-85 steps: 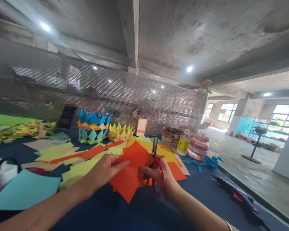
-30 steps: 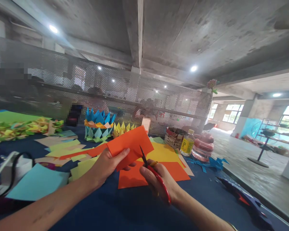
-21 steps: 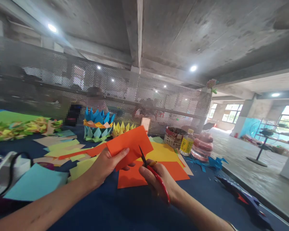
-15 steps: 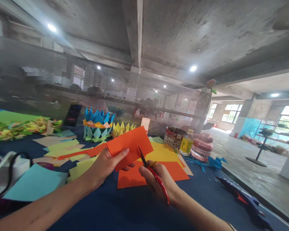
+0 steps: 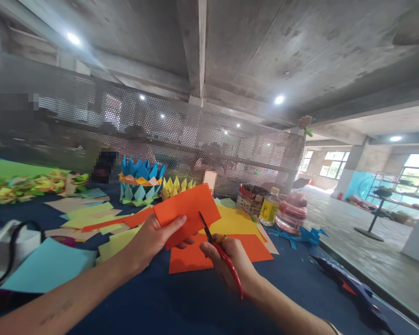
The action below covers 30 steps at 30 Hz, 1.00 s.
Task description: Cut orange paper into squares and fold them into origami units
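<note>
Craft workshop, large concrete interior. Ceiling (image 5: pixel 293 51): grey, beamed, fitted with lit round lamps (image 5: pixel 279 99). Partition (image 5: pixel 174 132): perforated metal, standing beyond the tabletop (image 5: pixel 132 302). Right side: smooth grey floor (image 5: pixel 323 209), open rack (image 5: pixel 403 200), paned windows (image 5: pixel 335 164). Tabletop: dark blue, laid with coloured paper sheets (image 5: pixel 249 249), pointed folded-paper crowns (image 5: pixel 141 170) and blue scraps (image 5: pixel 310 236); red-handled scissors (image 5: pixel 227 259) held above.

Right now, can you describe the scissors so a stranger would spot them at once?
Start at the dark blue table, then look for the right hand over it. It grips the scissors, whose dark blades point at the orange paper in the left hand. The curved red handle sets them apart from the flat yellow paper just beyond.
</note>
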Motion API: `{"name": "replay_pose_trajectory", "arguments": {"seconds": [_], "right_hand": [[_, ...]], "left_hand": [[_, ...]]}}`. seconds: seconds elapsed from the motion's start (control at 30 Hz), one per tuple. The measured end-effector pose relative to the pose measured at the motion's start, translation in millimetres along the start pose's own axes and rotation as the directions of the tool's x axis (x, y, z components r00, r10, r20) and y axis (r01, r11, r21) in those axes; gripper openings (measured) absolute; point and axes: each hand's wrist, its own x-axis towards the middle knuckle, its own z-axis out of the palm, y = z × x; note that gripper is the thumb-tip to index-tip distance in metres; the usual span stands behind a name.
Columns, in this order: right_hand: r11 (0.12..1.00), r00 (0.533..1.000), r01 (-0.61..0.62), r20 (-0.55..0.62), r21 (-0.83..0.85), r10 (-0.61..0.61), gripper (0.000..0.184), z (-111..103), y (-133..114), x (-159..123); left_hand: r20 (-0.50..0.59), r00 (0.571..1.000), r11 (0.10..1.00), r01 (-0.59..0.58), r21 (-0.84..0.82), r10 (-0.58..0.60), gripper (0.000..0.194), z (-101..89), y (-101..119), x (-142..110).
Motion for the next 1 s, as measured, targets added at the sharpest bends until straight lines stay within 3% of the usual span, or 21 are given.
{"name": "replay_pose_trajectory", "arguments": {"seconds": [0.4, 0.6, 1.0], "right_hand": [[0.988, 0.986, 0.129, 0.112, -0.082, -0.120, 0.051, -9, -4, -5], [0.998, 0.981, 0.065, 0.186, -0.012, -0.062, 0.054, -9, -7, -8], [0.999, 0.997, 0.025, 0.069, 0.029, -0.027, 0.060, -1, 3, -2]], "left_hand": [[0.046, 0.997, 0.995, 0.058, -0.082, -0.054, 0.039, -0.9, 1, -1], [0.143, 0.989, 0.997, 0.037, -0.061, -0.027, 0.033, 1.5, -10, -1], [0.118, 0.990, 0.994, 0.086, -0.071, -0.077, 0.042, 4.2, -8, -3]]}}
